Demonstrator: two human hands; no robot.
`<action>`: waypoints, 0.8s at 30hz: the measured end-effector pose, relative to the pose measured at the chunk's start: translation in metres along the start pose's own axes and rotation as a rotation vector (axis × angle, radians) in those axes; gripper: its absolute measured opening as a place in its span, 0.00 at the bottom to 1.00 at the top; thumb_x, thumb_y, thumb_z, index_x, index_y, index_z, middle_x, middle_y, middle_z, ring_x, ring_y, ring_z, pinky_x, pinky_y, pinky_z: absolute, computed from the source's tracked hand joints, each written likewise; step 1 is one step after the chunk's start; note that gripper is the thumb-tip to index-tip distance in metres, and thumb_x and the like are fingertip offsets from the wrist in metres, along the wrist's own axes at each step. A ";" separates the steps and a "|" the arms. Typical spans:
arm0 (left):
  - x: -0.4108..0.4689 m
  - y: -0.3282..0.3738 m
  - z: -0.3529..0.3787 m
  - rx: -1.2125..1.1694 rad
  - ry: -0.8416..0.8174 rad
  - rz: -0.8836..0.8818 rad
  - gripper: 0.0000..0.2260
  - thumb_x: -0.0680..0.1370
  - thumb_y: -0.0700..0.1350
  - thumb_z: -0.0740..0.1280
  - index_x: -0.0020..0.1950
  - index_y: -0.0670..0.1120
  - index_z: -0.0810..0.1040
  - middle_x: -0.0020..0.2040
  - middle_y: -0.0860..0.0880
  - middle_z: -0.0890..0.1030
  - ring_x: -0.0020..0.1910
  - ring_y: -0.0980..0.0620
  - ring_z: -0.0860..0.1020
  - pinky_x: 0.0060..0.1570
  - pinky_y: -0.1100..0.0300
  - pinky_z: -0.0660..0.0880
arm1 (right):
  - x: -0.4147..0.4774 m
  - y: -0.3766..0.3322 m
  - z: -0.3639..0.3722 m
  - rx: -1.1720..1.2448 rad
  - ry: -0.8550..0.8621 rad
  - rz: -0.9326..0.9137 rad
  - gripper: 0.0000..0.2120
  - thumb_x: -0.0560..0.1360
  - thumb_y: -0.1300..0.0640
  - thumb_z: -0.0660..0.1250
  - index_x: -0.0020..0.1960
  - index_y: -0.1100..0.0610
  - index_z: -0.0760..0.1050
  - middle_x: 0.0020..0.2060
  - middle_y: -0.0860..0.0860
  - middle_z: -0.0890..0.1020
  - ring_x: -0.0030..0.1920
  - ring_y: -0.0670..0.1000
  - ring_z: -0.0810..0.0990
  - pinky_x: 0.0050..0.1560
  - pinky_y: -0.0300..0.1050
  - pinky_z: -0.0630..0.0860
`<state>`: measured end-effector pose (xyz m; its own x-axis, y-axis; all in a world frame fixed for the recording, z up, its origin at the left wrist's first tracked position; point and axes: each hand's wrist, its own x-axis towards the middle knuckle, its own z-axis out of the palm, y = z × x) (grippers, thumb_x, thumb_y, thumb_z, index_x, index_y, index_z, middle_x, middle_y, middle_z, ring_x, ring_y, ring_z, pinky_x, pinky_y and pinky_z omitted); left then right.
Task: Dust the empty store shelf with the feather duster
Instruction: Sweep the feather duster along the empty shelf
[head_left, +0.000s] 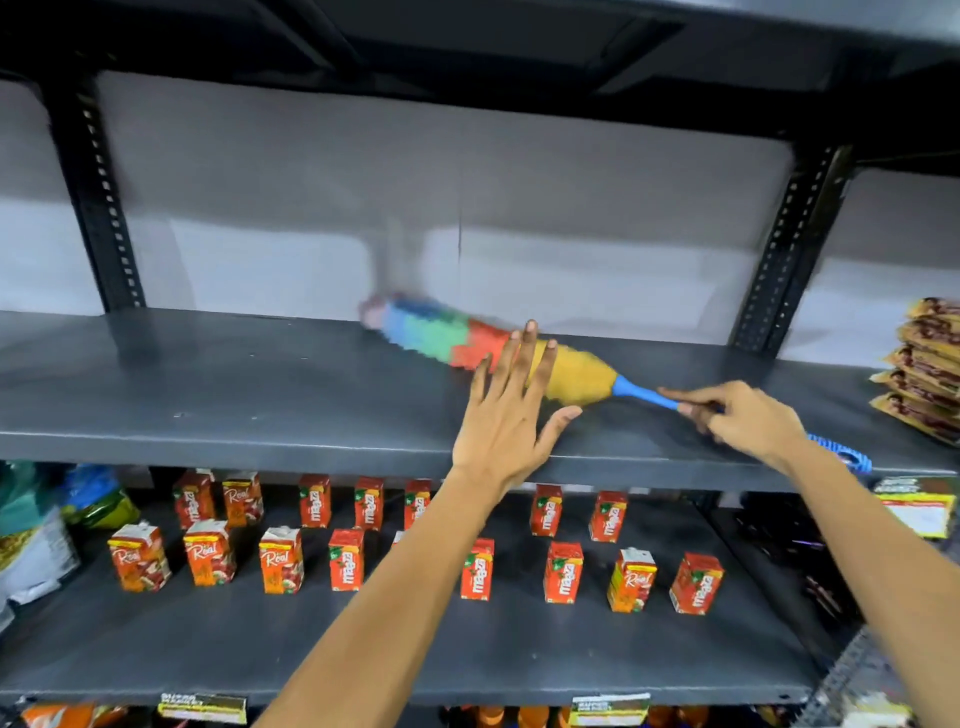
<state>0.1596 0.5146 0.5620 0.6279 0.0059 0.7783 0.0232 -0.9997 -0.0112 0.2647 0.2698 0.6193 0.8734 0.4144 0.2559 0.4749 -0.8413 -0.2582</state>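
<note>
One long dark shelf (260, 395) lay bare but for the duster (498, 353), whose soft, blurred head rested on it near the middle. That duster looked light and floppy at the fluffy end, stiff only along its blue handle (647, 395), the sensible place to grip. The left hand (501, 415) hovered over the front edge with fingers spread, holding nothing. The right hand (748, 415) had its fingers pinching the handle.
</note>
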 end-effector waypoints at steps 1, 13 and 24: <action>0.001 -0.001 0.001 0.010 -0.006 0.015 0.32 0.79 0.63 0.46 0.77 0.44 0.53 0.77 0.43 0.51 0.75 0.46 0.47 0.71 0.48 0.45 | -0.006 0.013 -0.004 0.021 -0.002 0.021 0.14 0.78 0.47 0.62 0.61 0.33 0.75 0.32 0.39 0.77 0.41 0.51 0.78 0.46 0.47 0.74; 0.005 0.003 -0.003 0.114 -0.202 0.009 0.38 0.74 0.65 0.32 0.77 0.45 0.51 0.77 0.43 0.47 0.75 0.47 0.44 0.71 0.51 0.43 | -0.061 0.078 -0.035 -0.070 0.145 0.282 0.15 0.79 0.50 0.60 0.61 0.34 0.76 0.29 0.45 0.78 0.36 0.54 0.77 0.35 0.46 0.70; 0.026 0.047 0.008 -0.020 -0.171 0.113 0.35 0.76 0.65 0.37 0.77 0.45 0.53 0.77 0.43 0.50 0.75 0.46 0.47 0.71 0.51 0.44 | -0.063 0.040 -0.023 -0.214 0.313 0.392 0.17 0.77 0.49 0.59 0.63 0.41 0.76 0.52 0.56 0.83 0.52 0.61 0.81 0.49 0.49 0.75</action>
<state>0.1833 0.4677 0.5767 0.7483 -0.1042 0.6551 -0.0697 -0.9945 -0.0786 0.2265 0.2020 0.6145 0.8911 -0.0400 0.4521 0.0589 -0.9775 -0.2026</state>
